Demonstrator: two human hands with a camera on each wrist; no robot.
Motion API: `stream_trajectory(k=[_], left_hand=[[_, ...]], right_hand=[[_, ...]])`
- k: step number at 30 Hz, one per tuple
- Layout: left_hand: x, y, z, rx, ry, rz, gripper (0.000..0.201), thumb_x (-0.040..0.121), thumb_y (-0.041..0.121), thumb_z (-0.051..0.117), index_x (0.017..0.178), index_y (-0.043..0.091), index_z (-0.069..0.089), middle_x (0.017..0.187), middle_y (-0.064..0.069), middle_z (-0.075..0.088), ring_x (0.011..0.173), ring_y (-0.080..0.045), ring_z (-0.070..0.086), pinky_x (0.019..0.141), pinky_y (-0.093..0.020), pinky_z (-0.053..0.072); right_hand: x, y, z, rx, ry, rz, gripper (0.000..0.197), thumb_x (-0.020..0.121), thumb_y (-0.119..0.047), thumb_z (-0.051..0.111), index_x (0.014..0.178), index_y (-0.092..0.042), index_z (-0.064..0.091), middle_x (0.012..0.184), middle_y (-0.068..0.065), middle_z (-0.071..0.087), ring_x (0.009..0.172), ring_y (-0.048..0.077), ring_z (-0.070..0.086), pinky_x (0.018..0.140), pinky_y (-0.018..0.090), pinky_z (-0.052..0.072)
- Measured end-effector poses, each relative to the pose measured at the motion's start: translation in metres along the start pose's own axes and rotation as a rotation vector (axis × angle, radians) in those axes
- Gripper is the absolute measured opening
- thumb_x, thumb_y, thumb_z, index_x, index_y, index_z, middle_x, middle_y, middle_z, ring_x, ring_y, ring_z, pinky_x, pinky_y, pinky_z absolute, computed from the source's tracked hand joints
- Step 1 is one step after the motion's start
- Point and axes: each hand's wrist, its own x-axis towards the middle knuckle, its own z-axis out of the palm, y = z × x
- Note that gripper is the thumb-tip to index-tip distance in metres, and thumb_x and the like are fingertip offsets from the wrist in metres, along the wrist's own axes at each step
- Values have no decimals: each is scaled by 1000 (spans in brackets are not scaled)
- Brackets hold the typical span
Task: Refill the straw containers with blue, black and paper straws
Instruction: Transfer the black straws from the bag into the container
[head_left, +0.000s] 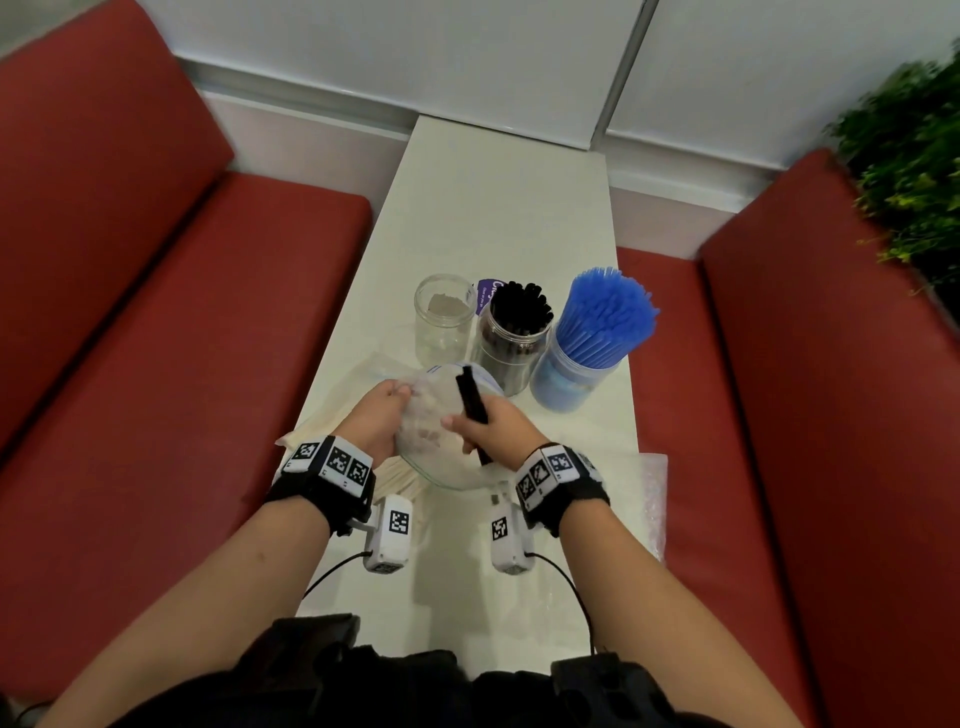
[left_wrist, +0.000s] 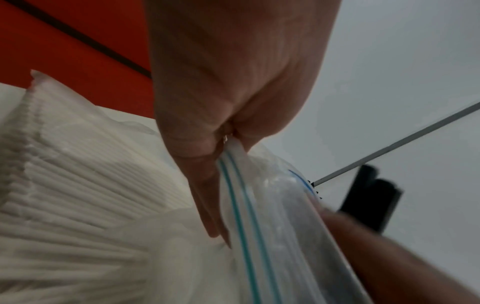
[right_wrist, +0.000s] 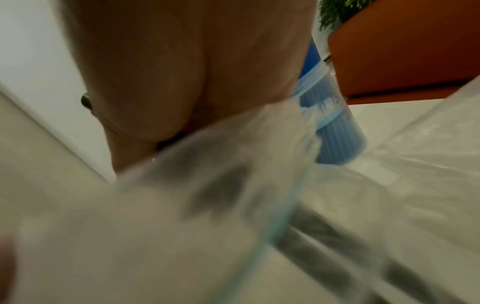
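Three clear jars stand in a row on the white table (head_left: 483, 197): an empty jar (head_left: 443, 318), a jar of black straws (head_left: 513, 338) and a jar packed with blue straws (head_left: 587, 343). My left hand (head_left: 382, 415) pinches the rim of a clear zip bag (head_left: 431, 436) (left_wrist: 249, 205). My right hand (head_left: 493, 426) grips a few black straws (head_left: 471, 400) that rise out of the bag's mouth. The straws' lower ends are hidden. A bag of white paper straws (head_left: 332, 415) (left_wrist: 78, 195) lies under my left hand.
Red bench seats (head_left: 171, 364) flank the narrow table on both sides. An empty clear bag (head_left: 652, 499) lies at the table's right edge. A purple label (head_left: 487, 295) shows behind the jars. A green plant (head_left: 914, 171) is at the far right.
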Motion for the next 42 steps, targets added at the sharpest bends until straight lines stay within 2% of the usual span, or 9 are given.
stream_trajectory(k=[4,6,10,13,16,25,32,37,42], left_hand=[[1,-1,1,26,-49,-19,22,111,19,34,100,9,50,123,-28,56,83,-39,62,48,-38,58],[0,-2,3,34,-60,-29,20,111,19,35,103,8,50,128,-31,55,86,-42,62,49,-41,59],[2,-5,1,42,-66,-63,26,110,20,35,118,1,51,136,-28,54,107,-50,62,77,-56,59],[1,-3,0,32,-65,-77,26,110,20,36,118,1,52,136,-26,56,117,-52,59,57,-44,61],[1,1,1,17,-69,-93,21,110,20,38,110,6,52,135,-26,56,117,-52,59,52,-38,59],[9,5,-2,-18,-81,-93,32,111,22,36,129,-2,48,137,-25,56,105,-47,63,64,-45,63],[24,-1,-5,-7,-83,-113,32,110,23,36,130,-1,48,134,-25,59,102,-48,67,93,-65,52],[24,-1,-5,-11,-67,-118,24,110,25,39,119,7,52,133,-23,59,83,-41,72,55,-42,60],[28,-1,-4,-4,-67,-133,21,110,26,41,110,11,55,130,-20,62,83,-40,73,55,-40,59]], right_hand=[[4,-34,-34,332,188,-126,25,95,-35,67,87,-13,59,63,2,61,60,16,60,71,32,56],[10,-50,-58,437,302,-198,34,93,-39,69,92,-7,60,63,1,60,58,15,59,65,30,57],[32,-73,-106,574,502,-285,29,85,-39,77,81,-16,59,61,1,59,56,20,55,64,35,52],[48,-74,-125,615,571,-292,30,81,-39,79,78,-18,57,60,2,57,54,21,53,63,38,50],[60,-71,-132,624,596,-268,35,80,-40,80,76,-17,54,57,2,55,52,21,52,62,38,48],[83,-75,-150,619,618,-257,39,80,-42,77,80,-12,52,57,0,54,50,19,52,56,33,47],[96,-77,-152,564,660,-250,40,80,-47,77,77,-16,52,57,0,56,52,21,54,62,37,48],[100,-71,-145,579,707,-271,34,83,-41,77,74,-19,52,56,-2,56,52,20,53,64,40,49],[104,-74,-152,560,770,-244,39,86,-39,74,84,-7,53,55,-1,55,53,21,54,62,37,49]])
